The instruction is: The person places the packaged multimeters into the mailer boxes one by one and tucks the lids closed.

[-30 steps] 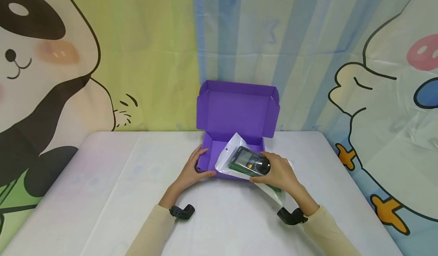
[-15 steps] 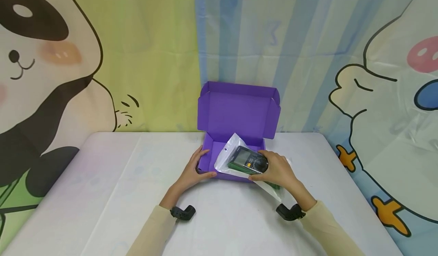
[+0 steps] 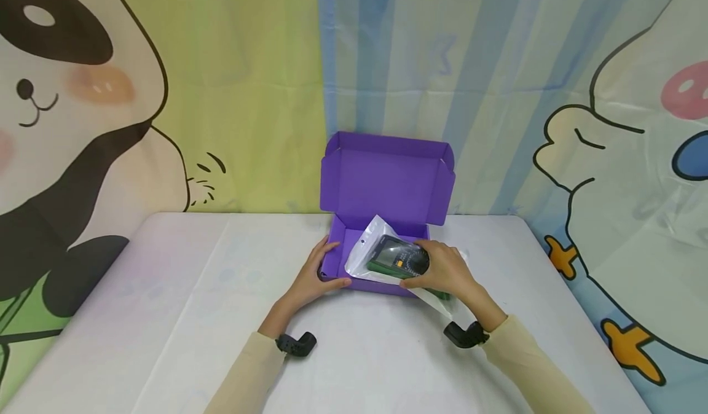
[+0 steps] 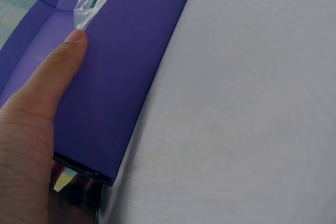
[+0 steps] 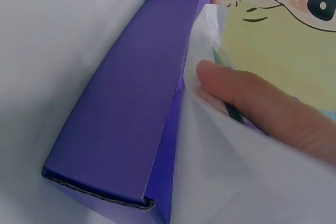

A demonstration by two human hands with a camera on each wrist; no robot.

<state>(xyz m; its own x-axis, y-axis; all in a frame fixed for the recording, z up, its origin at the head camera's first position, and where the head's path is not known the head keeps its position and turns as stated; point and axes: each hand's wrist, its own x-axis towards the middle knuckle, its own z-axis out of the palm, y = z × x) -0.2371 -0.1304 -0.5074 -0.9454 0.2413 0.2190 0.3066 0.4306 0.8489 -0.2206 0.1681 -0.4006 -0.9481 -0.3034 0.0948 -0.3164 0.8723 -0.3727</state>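
Caution: the bag is overhanging the front wall of the box. Its loose end, below the right hand's fingers, could be catching on the rim and leaving the meter jammed at a tilt. The smooth bag is also posing a slip risk if the grip is weakening. Uneven pressure from the left could be shifting the box on the surface.

Right hand: fingers and thumb are gripping the meter through the bag, standing apart by its width.

Left hand: fingers and thumb are spanning the box's near corner widely, the thumb lying along the front wall.

The meter is tilting inside the bag, between the hands, just left of the right fingers and above the box's opening. The views are not showing whether it is touching the box floor.
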